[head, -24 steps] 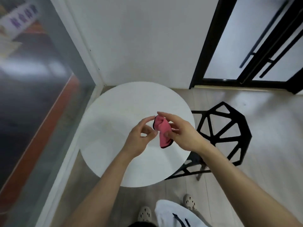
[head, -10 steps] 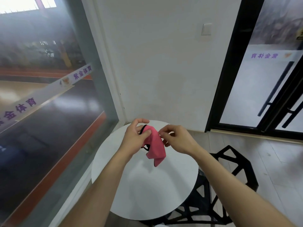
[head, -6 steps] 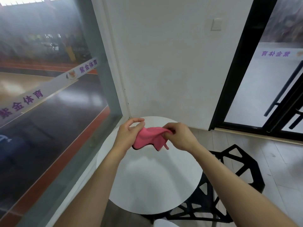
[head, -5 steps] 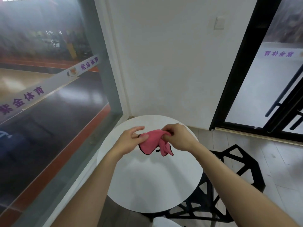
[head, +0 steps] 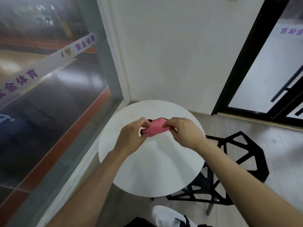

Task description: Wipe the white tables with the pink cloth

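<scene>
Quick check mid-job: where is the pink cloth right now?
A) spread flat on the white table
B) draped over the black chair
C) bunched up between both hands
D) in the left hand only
C: the left hand and right hand each pinch one end of the bunched pink cloth, over the white table.

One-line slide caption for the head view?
Left hand and right hand pinch the pink cloth over the round white table, black chair alongside.

The forearms [head: 98, 177] are bare, and a white garment [head: 164, 215] with dark blue markings shows below them
</scene>
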